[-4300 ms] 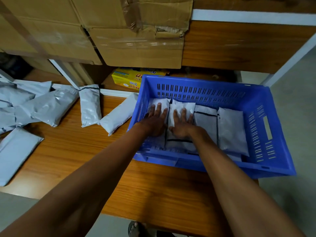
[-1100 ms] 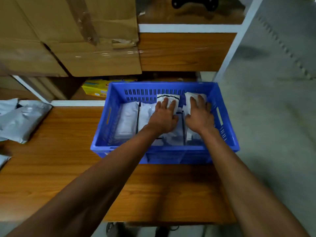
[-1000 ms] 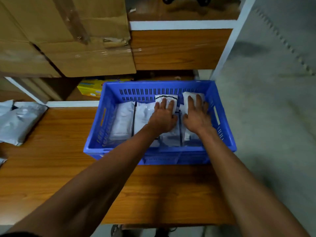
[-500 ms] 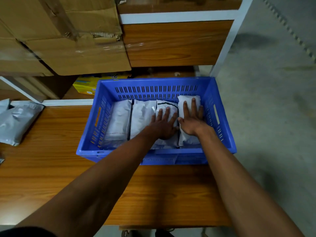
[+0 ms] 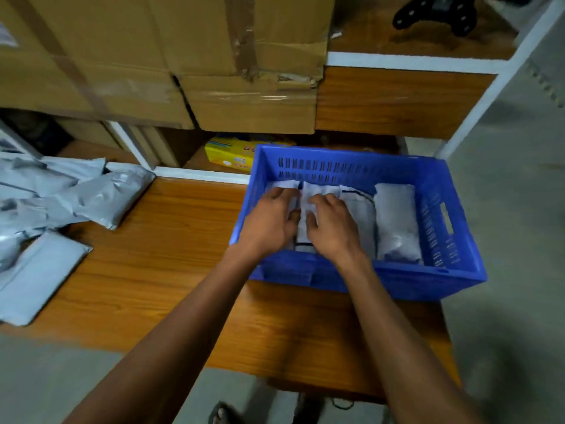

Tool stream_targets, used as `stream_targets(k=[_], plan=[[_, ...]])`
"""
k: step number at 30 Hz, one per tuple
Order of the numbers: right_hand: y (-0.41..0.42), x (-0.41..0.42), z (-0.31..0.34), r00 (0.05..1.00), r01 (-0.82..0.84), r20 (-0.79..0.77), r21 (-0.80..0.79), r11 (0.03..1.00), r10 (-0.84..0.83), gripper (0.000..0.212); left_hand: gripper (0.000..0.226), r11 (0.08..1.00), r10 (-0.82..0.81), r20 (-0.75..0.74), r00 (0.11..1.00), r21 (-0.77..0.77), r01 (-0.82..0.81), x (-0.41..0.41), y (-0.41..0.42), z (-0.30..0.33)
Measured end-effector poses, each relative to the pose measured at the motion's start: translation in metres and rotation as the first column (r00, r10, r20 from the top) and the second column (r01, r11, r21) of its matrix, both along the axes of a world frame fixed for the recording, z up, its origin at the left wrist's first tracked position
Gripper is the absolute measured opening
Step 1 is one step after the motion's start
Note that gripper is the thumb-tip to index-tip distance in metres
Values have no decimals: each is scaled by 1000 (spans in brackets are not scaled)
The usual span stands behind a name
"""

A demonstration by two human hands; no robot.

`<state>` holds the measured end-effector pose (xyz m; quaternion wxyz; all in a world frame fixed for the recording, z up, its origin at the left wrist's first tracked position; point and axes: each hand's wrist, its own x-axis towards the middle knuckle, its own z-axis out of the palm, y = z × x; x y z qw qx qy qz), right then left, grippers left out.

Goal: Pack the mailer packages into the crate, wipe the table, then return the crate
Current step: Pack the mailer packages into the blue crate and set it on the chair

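Inside the blue crate (image 5: 434, 283) at the surface's right edge, both hands have slid left. Left hand (image 5: 270, 221) and right hand (image 5: 331, 228) press flat on mailers (image 5: 318, 191). More mailers (image 5: 91, 197) wait left.

Dim, flat indoor light here, perhaps from overhead. Soft glare streaks the tape on the cardboard boxes (image 5: 250, 96) and the grey mailers (image 5: 101, 197) at far left. Motion blur smears both hands and the crate (image 5: 434, 280) slots. Wide-angle bending curves the shelf post (image 5: 489, 96) and the counter (image 5: 171, 270) edges; the corners go soft.
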<state>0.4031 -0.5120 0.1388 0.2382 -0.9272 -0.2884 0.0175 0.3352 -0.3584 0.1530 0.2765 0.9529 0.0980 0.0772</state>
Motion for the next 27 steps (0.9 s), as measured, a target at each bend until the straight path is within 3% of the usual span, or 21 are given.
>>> stream_targets(k=[4,8,12,17,24,27], plan=[[77,-68,1,994,-65,94,147,987,51,19,51,991,134,69,989,-11,-133,-93,80,4],[155,-135,-12,982,-160,142,276,948,124,20,39,963,268,25,963,5,-268,-184,156,-19],[232,-190,-34,964,-249,145,198,948,223,15,41,928,371,-73,926,0,-372,-262,224,-46],[316,-232,-45,936,-350,-7,64,935,351,25,46,855,508,-208,836,5,-519,-324,300,-70],[422,-227,-64,884,-466,-84,-70,882,460,40,69,785,619,-323,716,290,-548,-338,389,-106],[469,-207,-79,876,-483,-76,-135,865,476,50,73,774,632,-368,683,345,-530,-331,413,-128]])
